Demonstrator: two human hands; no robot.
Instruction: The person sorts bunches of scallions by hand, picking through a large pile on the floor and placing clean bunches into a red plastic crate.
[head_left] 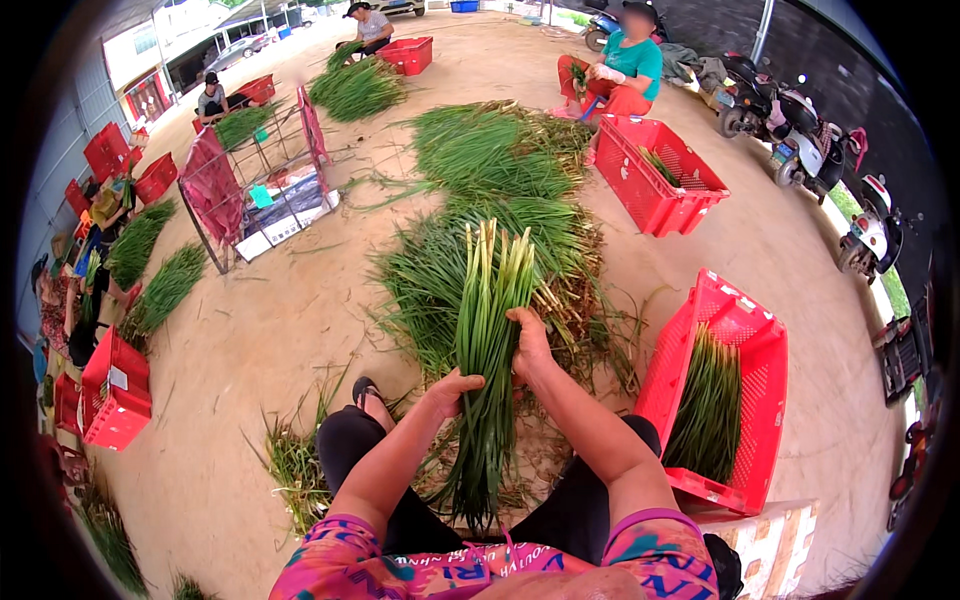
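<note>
A thick bunch of chives [490, 330] stands between my knees, its pale stem ends up and its long green leaves hanging down. My left hand [453, 391] is closed on the bunch's left side, around its middle. Slightly higher, my right hand [530, 343] grips it from the right, the thumb near the pale stems. Leaves hide part of the fingers of both hands. Just beyond the bunch spreads a large heap of loose chives [500, 160] on the ground. At my right side, a red plastic crate [765, 400] holds more chives [708, 400] standing in a row.
Another red crate [650, 180] stands farther off at right, near a person in a green shirt [635, 62]. A wire-frame rack [260, 180] is at left. Chive scraps [300, 460] lie by my left leg. Other people sit with heaps and crates; scooters [800, 140] line the right side.
</note>
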